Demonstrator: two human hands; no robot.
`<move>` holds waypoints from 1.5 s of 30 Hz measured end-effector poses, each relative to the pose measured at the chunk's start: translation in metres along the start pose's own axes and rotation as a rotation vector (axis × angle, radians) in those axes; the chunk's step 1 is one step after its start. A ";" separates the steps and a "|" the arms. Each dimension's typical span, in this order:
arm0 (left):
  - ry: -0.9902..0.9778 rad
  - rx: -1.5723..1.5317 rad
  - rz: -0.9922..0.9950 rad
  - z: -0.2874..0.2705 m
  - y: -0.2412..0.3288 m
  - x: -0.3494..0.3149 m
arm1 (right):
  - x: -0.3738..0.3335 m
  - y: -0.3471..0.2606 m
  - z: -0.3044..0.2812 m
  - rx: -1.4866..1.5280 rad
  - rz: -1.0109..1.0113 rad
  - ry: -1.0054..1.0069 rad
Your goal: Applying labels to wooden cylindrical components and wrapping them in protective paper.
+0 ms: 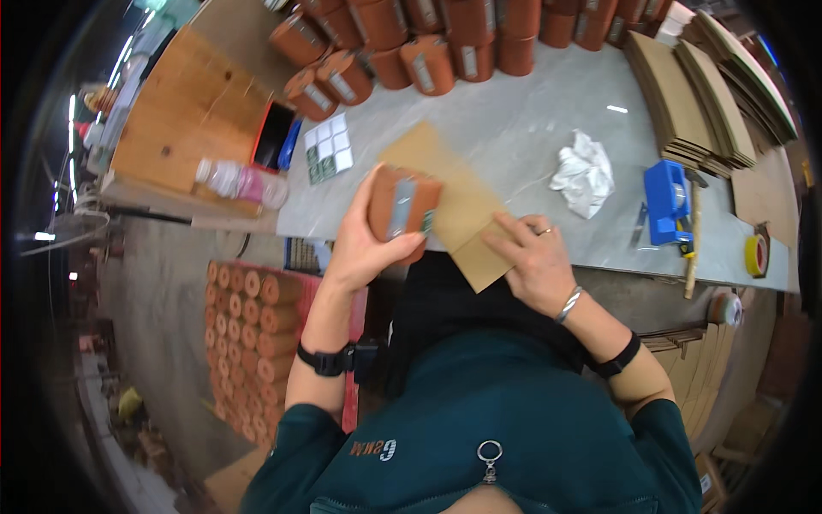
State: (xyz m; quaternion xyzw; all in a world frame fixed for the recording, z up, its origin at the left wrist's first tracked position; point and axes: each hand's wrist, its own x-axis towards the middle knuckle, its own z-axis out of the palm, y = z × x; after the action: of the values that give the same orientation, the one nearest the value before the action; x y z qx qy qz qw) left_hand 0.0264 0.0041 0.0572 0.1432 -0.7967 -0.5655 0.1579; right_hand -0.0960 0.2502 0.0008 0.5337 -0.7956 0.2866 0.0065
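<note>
My left hand (353, 244) is wrapped round a reddish-brown cylinder (385, 199) with a grey strip down its side. A small green label shows on it near my thumb. My right hand (541, 267) grips a flat piece of brown cardboard (467, 201) near its lower right edge, fingers on top. This cardboard carries a crease and lies partly over the table's front edge, its upper part behind the cylinder. A sheet of white and green labels (329, 147) lies to the left of the cylinder.
Rows of similar cylinders (428, 67) stand stacked at the back of the grey table (548, 111). To the right are crumpled white paper (584, 174), a blue tape dispenser (661, 204), a hammer (693, 231), yellow tape (755, 255) and cardboard stacks (676, 98). A bottle (242, 182) lies left.
</note>
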 end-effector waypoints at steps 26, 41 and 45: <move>-0.069 0.567 0.062 0.033 -0.008 0.045 | 0.003 -0.008 -0.001 -0.060 0.027 -0.012; -0.258 0.011 -0.205 0.013 -0.026 0.050 | 0.025 0.005 -0.020 0.132 -0.085 -0.001; -0.199 -0.023 -0.156 0.014 -0.028 0.049 | 0.068 0.004 -0.036 0.244 -0.197 0.050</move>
State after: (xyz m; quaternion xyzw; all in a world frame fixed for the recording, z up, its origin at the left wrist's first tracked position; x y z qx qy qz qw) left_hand -0.0222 -0.0130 0.0307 0.1460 -0.7884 -0.5966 0.0351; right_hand -0.1392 0.2103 0.0511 0.5988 -0.6982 0.3921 -0.0106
